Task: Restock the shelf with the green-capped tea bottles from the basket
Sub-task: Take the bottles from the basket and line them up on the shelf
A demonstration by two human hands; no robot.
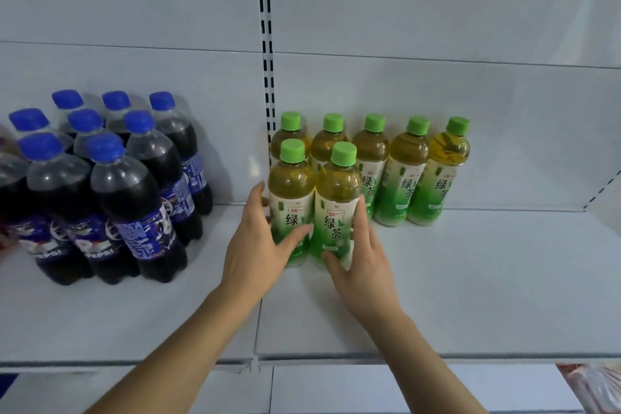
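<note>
- 7 green-capped tea bottles are standing on the shelf: 5 behind, 2 in front.
- Left hand and right hand are each clasping 1 front bottle.
- Basket is lying out of view, so remaining stock is unclear.

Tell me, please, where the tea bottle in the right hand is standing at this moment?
In the head view, the front-right tea bottle stands right of the slotted upright, beside the bottle in the left hand.

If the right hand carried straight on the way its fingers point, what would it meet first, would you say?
The right hand already grips the front right tea bottle. Pushed on toward the back panel, that bottle would probably meet the back-row tea bottle just behind it, though depth is hard to judge.
</note>
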